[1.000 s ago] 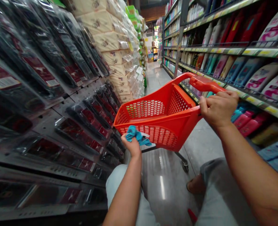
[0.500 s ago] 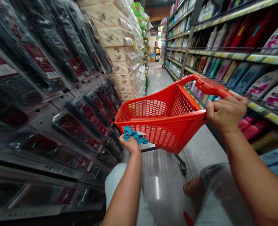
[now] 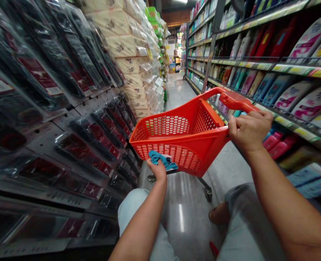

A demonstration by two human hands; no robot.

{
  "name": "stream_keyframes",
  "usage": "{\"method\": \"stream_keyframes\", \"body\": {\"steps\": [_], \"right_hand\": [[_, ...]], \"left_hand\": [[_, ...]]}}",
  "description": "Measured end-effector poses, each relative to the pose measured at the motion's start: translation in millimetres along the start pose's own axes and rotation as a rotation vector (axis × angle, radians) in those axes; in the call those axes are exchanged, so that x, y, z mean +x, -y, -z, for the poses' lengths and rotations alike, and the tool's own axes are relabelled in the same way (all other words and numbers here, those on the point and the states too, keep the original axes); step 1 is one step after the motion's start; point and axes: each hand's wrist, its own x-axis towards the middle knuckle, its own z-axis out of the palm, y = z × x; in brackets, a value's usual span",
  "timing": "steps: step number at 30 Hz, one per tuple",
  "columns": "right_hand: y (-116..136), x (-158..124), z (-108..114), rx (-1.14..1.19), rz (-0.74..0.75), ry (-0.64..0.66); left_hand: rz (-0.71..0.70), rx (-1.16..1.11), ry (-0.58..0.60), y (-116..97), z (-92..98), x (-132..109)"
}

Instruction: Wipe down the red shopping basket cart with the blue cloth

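So there's a blue cloth (image 3: 164, 161) at the near slotted side of the red shopping cart (image 3: 213, 146), bunched in the left hand (image 3: 157, 168), which looks closed on it, though the cloth hides most of the fingers. Right hand (image 3: 249, 130) is up at the cart's handle end, fist wrapped all the way around the red handle (image 3: 235, 101). Further out, dark plastic-wrapped packs (image 3: 95, 134) hang left of the cart, beige packages (image 3: 122, 47) are stacked beyond it, and bottles (image 3: 271, 88) line shelves to its right.
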Motion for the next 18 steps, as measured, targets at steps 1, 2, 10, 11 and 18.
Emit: {"method": "stream_keyframes", "body": {"steps": [1, 2, 10, 11, 18], "right_hand": [[0.6, -0.2, 0.6, 0.003, 0.001, -0.008], [0.8, -0.4, 1.0, 0.004, 0.006, -0.016], [0.3, -1.3, 2.7, -0.028, 0.042, -0.033], [0.8, -1.2, 2.9, -0.031, 0.043, -0.035], [3.0, 0.4, 3.0, 0.012, -0.010, 0.005]], "left_hand": [[-0.010, -0.006, 0.051, -0.5, -2.9, -9.4], [-0.025, -0.013, 0.115, -1.5, -6.5, -21.1], [0.085, -0.038, 0.187, 11.4, -21.8, -41.3], [0.119, -0.042, 0.175, 15.3, -22.1, -37.9], [0.214, -0.132, 0.449, 26.7, -34.9, -84.7]]}}
